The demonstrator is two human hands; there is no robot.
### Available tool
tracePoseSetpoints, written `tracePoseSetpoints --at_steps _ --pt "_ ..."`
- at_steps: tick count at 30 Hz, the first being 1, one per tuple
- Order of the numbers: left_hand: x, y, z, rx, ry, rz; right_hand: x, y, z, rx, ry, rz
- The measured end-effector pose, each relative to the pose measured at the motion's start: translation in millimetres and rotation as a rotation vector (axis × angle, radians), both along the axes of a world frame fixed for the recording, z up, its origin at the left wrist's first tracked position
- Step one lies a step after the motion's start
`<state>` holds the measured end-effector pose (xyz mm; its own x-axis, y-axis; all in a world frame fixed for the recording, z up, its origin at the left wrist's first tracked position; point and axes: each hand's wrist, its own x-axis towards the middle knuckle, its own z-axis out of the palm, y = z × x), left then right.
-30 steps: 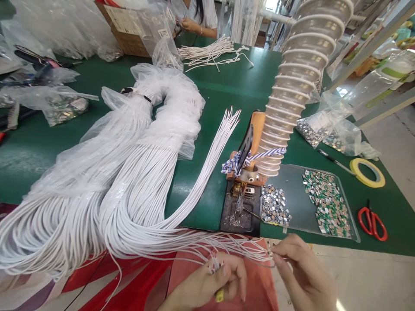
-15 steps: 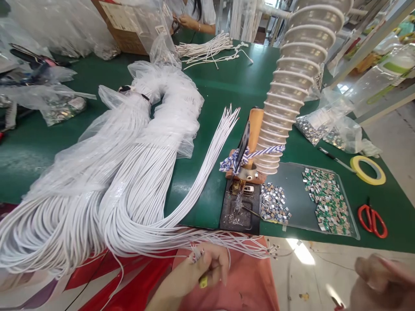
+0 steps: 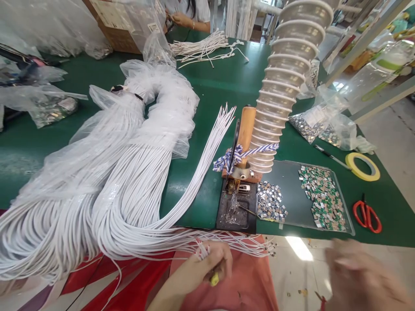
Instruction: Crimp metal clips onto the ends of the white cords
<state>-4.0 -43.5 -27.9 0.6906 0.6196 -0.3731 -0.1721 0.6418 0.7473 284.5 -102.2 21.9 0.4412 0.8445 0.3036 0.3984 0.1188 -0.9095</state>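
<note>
My left hand (image 3: 212, 263) is closed at the lower middle, over a red cloth, with short white wire ends (image 3: 202, 249) standing up from the fist. A small yellow item (image 3: 214, 279) shows under its fingers. At the lower right, my right hand (image 3: 359, 272) is smeared by motion, and its fingers cannot be made out. A large bundle of white cables (image 3: 136, 185) lies on the left of the table, its thin ends running just behind my left hand to small metal tips (image 3: 272, 250).
A black soldering stand (image 3: 236, 211) sits at the table edge under a clear ribbed hose (image 3: 282, 82). Right of it are a tray (image 3: 292, 194) of small connectors, yellow tape (image 3: 362, 166) and red scissors (image 3: 367, 216). A co-worker's hand (image 3: 181, 19) shows at the back.
My right hand has moved left and is more blurred. My left hand has turned slightly, showing more of the wire ends. The whole view has shifted a little.
</note>
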Motion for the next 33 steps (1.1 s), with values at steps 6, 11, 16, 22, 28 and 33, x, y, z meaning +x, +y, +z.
tracePoseSetpoints --at_steps 6,11,16,22,28,33 --pt "22 -5 14.4 -0.014 0.078 -0.105 -101 37 8.2 -0.187 -0.090 0.673" --pt "26 -1 25.7 0.055 0.057 -0.138 -108 45 -0.4 -0.157 -0.037 0.674" --pt "19 1 24.4 0.096 0.124 0.061 -98 47 1.7 -0.194 0.003 0.624" --pt "14 -2 24.6 0.316 0.263 0.144 -103 45 -2.4 -0.091 -0.014 0.566" --pt "16 -3 26.7 0.313 0.166 0.144 -118 38 -14.9 0.073 0.000 0.447" --pt "17 -5 21.8 0.362 0.228 0.249 -127 36 -17.8 0.155 -0.189 0.378"
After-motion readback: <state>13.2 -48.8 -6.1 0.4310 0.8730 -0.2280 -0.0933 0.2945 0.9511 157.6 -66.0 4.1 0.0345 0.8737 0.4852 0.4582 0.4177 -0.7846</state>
